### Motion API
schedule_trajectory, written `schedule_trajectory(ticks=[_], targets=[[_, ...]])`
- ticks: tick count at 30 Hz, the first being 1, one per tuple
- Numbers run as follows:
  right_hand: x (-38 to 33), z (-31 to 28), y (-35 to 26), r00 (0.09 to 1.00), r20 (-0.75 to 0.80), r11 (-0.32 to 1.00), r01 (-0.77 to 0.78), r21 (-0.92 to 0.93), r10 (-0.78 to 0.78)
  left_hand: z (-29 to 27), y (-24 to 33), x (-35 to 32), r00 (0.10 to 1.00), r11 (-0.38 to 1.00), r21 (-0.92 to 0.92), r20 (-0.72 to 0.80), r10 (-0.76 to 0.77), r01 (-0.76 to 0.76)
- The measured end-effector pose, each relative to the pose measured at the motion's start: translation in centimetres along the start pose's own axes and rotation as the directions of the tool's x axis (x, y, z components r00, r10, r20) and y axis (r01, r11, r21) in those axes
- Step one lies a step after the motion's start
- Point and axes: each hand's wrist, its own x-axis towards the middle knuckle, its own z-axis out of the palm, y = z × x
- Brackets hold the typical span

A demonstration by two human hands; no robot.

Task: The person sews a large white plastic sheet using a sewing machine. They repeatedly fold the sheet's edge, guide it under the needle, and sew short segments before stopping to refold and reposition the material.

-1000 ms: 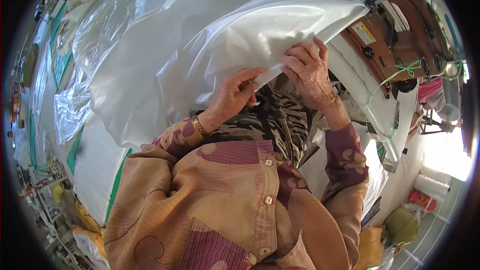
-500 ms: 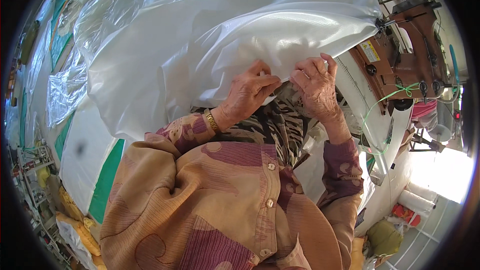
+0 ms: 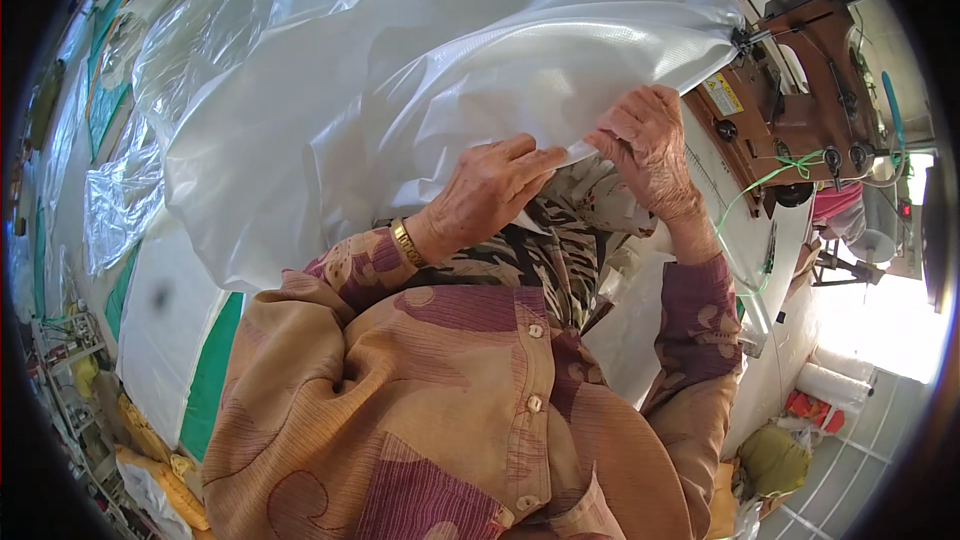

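Observation:
A large translucent white plastic sheet (image 3: 400, 90) spreads over the table and hangs toward my lap. Its near edge runs between my two hands. My left hand (image 3: 488, 183), below a gold-coloured watch (image 3: 405, 242), pinches that edge between thumb and fingers. To the right, my right hand (image 3: 645, 145) grips the same edge, and a narrow folded strip shows between them. Farther right, the sheet's edge reaches the needle area of a brown sewing machine (image 3: 800, 100). My right fingertips are partly hidden by the hand itself.
Clear crinkled plastic film (image 3: 200, 60) lies at the far left, near a white sheet with a green border (image 3: 212, 370). Green string (image 3: 745, 205) trails from the machine. White rolls (image 3: 835, 387) and an olive bag (image 3: 775, 462) sit at the lower right.
My right hand has closed on the sheet's edge and moved slightly up and right. My left hand stays pinched, with more of the folded strip visible between the hands.

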Motion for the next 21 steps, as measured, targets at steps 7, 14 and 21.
schedule_trajectory(ticks=[7,14,21], targets=[[-0.6,-2.1,4.5,0.997,-0.003,0.994,-0.078,-0.083,0.078,-1.0,1.0,1.6,0.956,0.894,-0.342,0.129,-0.262,0.291],[-2.4,-2.8,10.8,0.983,-0.172,0.918,-0.123,-0.377,0.062,-0.2,0.5,2.1,0.983,0.994,-0.100,0.183,-0.015,0.034],[-4.2,1.2,8.9,0.864,-0.458,0.898,-0.355,-0.258,0.210,3.0,-0.1,2.8,0.942,0.981,-0.033,0.274,0.193,-0.191]])
